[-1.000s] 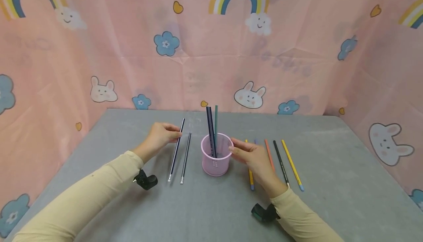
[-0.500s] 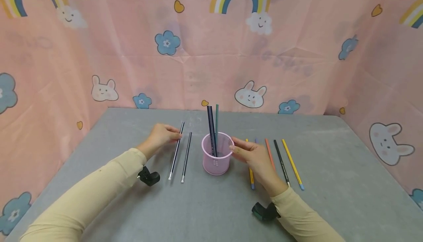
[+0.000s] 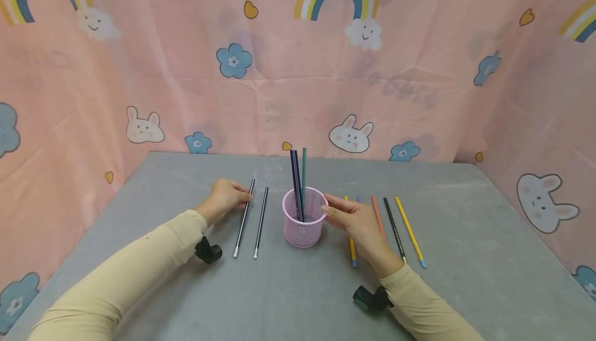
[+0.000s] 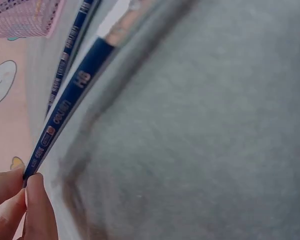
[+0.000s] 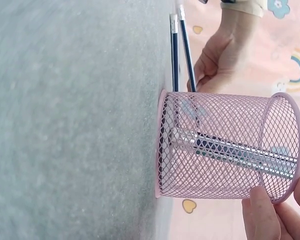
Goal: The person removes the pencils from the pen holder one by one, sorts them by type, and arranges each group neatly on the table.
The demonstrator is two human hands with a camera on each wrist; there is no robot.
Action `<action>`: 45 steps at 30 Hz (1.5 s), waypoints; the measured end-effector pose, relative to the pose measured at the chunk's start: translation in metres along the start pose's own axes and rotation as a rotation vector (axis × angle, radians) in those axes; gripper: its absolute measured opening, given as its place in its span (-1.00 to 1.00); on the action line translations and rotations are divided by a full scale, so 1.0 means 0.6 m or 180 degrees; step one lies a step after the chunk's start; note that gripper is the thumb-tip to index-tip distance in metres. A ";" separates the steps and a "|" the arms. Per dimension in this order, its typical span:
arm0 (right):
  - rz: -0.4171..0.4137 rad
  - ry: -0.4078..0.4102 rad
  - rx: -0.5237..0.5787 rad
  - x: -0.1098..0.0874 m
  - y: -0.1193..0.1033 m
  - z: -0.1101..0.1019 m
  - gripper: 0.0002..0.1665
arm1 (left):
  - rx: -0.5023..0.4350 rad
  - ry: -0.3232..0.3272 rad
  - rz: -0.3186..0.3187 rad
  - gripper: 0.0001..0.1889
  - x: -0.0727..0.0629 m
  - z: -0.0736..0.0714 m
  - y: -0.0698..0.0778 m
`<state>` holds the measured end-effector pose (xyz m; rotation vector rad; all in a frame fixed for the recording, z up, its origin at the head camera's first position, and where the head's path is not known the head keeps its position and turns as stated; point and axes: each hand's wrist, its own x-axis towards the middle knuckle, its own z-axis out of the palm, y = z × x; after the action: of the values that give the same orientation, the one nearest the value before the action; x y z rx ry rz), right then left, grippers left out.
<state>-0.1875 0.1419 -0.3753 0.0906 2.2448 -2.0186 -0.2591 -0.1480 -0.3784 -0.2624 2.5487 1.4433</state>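
My left hand (image 3: 225, 196) pinches a dark blue pencil (image 3: 244, 222) near its far end, thumb against fingers. Its white eraser end points toward me, low over the table; in the left wrist view the blue barrel (image 4: 65, 107) shows "HB". A second dark blue pencil (image 3: 262, 222) lies just right of it, nearly parallel. My right hand (image 3: 365, 227) grips the right rim of a pink mesh pencil cup (image 3: 302, 234), thumb outside in the right wrist view. Upright in the cup lean dark pencils (image 3: 296, 180) and a green one (image 3: 304, 167).
Right of the cup lie a yellow pencil (image 3: 352, 250), a mostly hidden purple one (image 3: 359, 199), an orange one (image 3: 378, 216), a black one (image 3: 393, 227) and another yellow one (image 3: 411, 232). A pink patterned curtain (image 3: 279, 103) hangs behind the grey table (image 3: 288, 299).
My left hand has come slightly down and toward me with the pencil, whose far tip sits lower. My right hand and the cup stay as they were.
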 end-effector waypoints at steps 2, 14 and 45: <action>0.0001 0.0000 -0.0004 0.000 0.000 0.000 -0.49 | -0.0007 0.0011 -0.0039 -0.73 0.003 0.001 -0.002; 0.0057 0.0042 -0.0029 0.000 -0.003 0.000 -0.49 | 0.0024 0.0033 -0.0072 -0.74 0.014 0.008 -0.012; -0.0051 -0.0095 0.0037 0.000 -0.002 -0.001 -0.48 | 0.0692 0.0290 0.0174 -0.83 0.006 0.001 -0.001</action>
<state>-0.1877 0.1425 -0.3744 0.0436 2.2230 -2.0275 -0.2622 -0.1483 -0.3802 -0.2303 2.7781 1.1827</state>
